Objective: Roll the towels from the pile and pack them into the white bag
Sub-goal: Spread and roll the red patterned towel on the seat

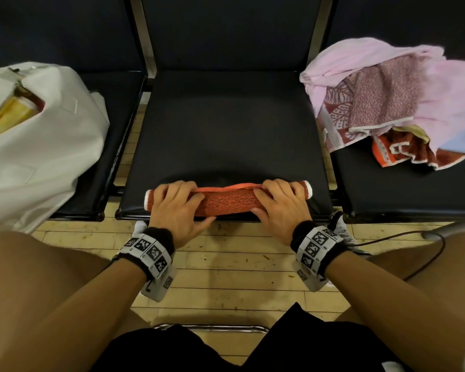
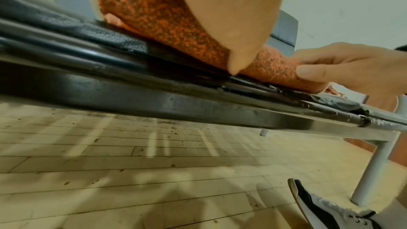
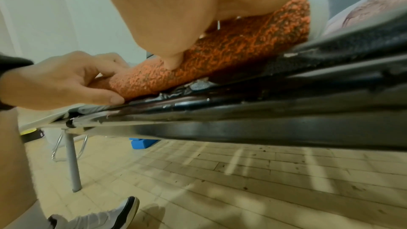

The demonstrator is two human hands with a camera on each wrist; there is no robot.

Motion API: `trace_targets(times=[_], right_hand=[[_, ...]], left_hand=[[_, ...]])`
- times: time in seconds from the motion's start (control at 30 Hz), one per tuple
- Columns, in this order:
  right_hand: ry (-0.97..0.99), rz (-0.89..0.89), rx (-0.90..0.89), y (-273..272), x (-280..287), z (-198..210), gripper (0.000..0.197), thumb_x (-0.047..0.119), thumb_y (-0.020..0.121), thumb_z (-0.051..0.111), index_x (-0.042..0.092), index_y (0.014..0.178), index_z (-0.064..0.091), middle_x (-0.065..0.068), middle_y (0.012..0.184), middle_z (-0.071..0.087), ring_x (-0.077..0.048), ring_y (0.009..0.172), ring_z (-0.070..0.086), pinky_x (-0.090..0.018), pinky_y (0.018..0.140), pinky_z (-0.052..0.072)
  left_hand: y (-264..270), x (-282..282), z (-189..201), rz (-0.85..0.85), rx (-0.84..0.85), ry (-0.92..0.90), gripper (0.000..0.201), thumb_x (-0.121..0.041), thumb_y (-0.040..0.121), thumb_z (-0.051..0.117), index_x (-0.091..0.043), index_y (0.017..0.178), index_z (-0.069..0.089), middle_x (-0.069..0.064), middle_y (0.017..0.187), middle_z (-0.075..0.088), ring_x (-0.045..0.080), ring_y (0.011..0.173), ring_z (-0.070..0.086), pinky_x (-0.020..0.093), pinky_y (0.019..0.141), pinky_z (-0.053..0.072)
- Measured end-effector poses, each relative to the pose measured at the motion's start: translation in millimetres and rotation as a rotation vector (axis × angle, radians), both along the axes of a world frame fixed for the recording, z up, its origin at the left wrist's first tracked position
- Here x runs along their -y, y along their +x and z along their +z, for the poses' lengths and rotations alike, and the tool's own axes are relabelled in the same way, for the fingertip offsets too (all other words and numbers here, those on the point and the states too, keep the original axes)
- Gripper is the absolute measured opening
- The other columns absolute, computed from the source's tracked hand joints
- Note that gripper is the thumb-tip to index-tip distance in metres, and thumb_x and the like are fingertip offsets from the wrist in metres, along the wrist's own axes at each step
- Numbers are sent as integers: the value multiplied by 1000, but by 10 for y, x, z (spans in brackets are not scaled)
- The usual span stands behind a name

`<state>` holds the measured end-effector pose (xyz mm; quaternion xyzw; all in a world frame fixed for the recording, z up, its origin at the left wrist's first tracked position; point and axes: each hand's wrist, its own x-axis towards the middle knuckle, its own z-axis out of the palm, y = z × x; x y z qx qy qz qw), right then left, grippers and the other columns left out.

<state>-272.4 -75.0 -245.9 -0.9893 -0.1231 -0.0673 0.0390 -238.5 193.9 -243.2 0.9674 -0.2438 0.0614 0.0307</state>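
Observation:
An orange towel (image 1: 227,200) with white ends lies rolled into a tight tube along the front edge of the middle black seat (image 1: 226,130). My left hand (image 1: 176,204) grips the roll near its left end, fingers curled over the top and thumb at the front. My right hand (image 1: 278,204) grips it near the right end the same way. The wrist views show the orange towel (image 2: 158,18) (image 3: 237,46) under each palm, thumbs pressed against it. The white bag (image 1: 43,135) sits on the left seat. The towel pile (image 1: 392,103), pink and patterned, lies on the right seat.
A yellow item (image 1: 11,111) shows inside the bag's mouth. Chair backrests (image 1: 231,30) rise behind the seats. My knees flank the hands, over a light wood floor (image 1: 226,272). A cable (image 1: 403,234) trails at the right. A shoe (image 2: 326,210) stands under the bench.

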Motion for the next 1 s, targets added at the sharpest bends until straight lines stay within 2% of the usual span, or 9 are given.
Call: trace_targets(times=[0.07, 0.13, 0.3, 0.43, 0.53, 0.63, 0.7, 0.83, 1.0], right_hand=[[-7, -5, -48, 41, 8, 56, 46, 50, 96, 40, 20, 127, 59, 0, 117, 62, -23, 111, 55, -45, 102, 34], [36, -10, -90, 92, 19, 95, 47, 48, 99, 38, 20, 132, 53, 1, 114, 65, -22, 109, 56, -44, 103, 33], [75, -44, -60, 173, 47, 85, 28, 45, 102, 38, 21, 103, 52, 3, 89, 67, -21, 88, 58, -38, 93, 33], [3, -45, -43, 178, 72, 11, 34, 44, 103, 32, 23, 104, 58, 3, 102, 68, -19, 100, 57, -36, 94, 31], [23, -27, -47, 132, 137, -39, 45, 54, 98, 35, 22, 120, 58, 0, 129, 61, -19, 120, 53, -41, 109, 30], [5, -12, -87, 107, 166, -74, 60, 64, 89, 45, 22, 131, 51, -1, 128, 59, -22, 122, 53, -51, 116, 24], [-17, -25, -84, 99, 162, -83, 58, 61, 88, 51, 23, 132, 49, 1, 118, 62, -21, 112, 57, -49, 114, 29], [-51, -16, -43, 93, 152, -72, 50, 56, 90, 54, 23, 128, 52, 3, 105, 63, -21, 96, 59, -42, 97, 40], [-84, 39, -134, 109, 129, 6, 45, 45, 95, 50, 24, 133, 46, 1, 110, 62, -23, 99, 57, -40, 91, 41]], left_hand=[[-12, 3, 2, 15, 9, 22, 47, -48, 75, 75, -18, 111, 68, 5, 113, 61, 29, 107, 52, 51, 92, 38], [1, 3, 6, 25, 40, 4, 44, -42, 82, 68, -18, 119, 65, 4, 110, 65, 29, 104, 56, 49, 89, 36], [75, 20, 12, 105, 43, 10, 31, -40, 99, 45, -24, 125, 55, -4, 110, 68, 23, 110, 56, 44, 93, 27], [149, 8, 15, 132, -33, 39, 40, -48, 99, 29, -26, 124, 51, -5, 106, 62, 21, 99, 53, 44, 92, 31], [214, -30, 11, 123, -88, 39, 55, -61, 91, 31, -27, 129, 49, -2, 112, 60, 23, 102, 54, 48, 96, 31], [252, -73, -17, 117, -183, 58, 70, -71, 83, 44, -33, 141, 39, -2, 134, 54, 24, 125, 49, 57, 115, 15], [252, -108, -24, 107, -212, 51, 70, -68, 83, 53, -35, 142, 37, -5, 134, 55, 23, 129, 48, 58, 117, 11], [235, -215, -24, 51, -160, 52, 55, -62, 87, 49, -33, 133, 44, -4, 111, 61, 24, 108, 57, 51, 106, 32], [189, -285, 9, 35, -168, 129, 52, -53, 88, 54, -30, 134, 46, -4, 108, 61, 22, 104, 55, 44, 98, 35]])
